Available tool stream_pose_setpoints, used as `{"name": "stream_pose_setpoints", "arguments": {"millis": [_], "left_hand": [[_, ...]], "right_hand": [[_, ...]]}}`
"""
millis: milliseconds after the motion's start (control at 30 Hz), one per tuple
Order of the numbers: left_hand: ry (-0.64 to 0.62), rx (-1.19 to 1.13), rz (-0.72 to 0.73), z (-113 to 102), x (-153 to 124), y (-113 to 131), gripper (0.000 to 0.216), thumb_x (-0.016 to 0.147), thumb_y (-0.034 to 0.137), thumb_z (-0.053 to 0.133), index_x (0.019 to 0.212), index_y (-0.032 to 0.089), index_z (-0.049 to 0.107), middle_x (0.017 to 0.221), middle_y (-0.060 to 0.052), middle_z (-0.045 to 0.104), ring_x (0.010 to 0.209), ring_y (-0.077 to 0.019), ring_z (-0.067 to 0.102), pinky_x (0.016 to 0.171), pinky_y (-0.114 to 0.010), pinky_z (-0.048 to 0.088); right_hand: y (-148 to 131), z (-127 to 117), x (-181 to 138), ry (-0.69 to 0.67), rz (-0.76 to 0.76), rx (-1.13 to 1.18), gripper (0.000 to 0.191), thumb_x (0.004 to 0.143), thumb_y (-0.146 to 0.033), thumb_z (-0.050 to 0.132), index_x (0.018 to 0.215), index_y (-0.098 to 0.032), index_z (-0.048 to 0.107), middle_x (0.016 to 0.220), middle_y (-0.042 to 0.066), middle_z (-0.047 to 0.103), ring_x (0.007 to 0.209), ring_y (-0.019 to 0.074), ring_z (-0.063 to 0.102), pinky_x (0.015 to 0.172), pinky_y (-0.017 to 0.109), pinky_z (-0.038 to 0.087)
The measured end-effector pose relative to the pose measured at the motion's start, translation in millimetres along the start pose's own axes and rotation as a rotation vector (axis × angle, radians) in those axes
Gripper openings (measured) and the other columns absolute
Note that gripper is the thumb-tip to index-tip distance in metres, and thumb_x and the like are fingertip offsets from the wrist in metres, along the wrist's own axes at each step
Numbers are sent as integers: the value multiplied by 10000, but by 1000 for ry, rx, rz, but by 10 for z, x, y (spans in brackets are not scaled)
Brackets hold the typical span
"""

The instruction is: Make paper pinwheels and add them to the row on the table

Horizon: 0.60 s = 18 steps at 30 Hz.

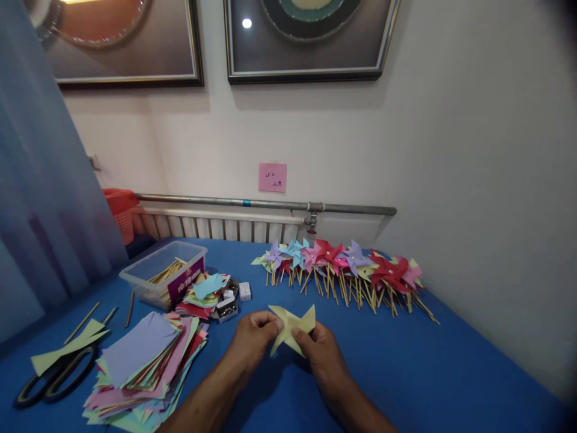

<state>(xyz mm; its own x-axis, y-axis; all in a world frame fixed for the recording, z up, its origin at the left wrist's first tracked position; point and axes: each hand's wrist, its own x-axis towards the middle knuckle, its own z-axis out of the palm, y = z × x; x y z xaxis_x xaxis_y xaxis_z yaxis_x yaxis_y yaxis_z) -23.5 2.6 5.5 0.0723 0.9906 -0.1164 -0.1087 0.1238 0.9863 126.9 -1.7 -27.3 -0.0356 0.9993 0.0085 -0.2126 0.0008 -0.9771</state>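
Note:
A pale yellow paper pinwheel [293, 325] is held between both hands above the blue table, its points folded in toward the middle. My left hand [256, 337] pinches its left side, thumb on the front. On the right side, my right hand [324, 355] grips it with the thumb pressed near the centre. The fingers behind the paper are hidden. Just left of my left hand lie small open boxes of metal pins [226, 308] and a little white box [244, 291].
Finished pinwheels [331, 255] on sticks lie in a row at the back right. On the left are a stack of coloured paper [139, 349], black-handled scissors [67, 373], cut yellow paper [67, 347], loose sticks [82, 323] and a clear plastic tub [153, 255] of sticks.

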Motion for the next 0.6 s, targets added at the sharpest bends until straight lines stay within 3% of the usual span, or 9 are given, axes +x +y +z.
{"name": "stream_pose_setpoints", "arguments": {"millis": [267,600], "left_hand": [[-57,-27,16,-55,57,-109,348,628,498,738,609,165,638,504,33,514,468,-85,380,487,-229,265],[1,42,85,-12,-2,-3,279,628,432,729,574,186,609,515,33,523,504,-105,404,525,-234,310]], "right_hand": [[78,-24,45,-4,8,32,529,656,-529,821,981,-119,740,796,83,772,713,238,686,675,327,529],[51,-2,16,39,3,15,495,663,-511,818,956,-120,743,765,74,766,669,220,670,622,302,521]]}}
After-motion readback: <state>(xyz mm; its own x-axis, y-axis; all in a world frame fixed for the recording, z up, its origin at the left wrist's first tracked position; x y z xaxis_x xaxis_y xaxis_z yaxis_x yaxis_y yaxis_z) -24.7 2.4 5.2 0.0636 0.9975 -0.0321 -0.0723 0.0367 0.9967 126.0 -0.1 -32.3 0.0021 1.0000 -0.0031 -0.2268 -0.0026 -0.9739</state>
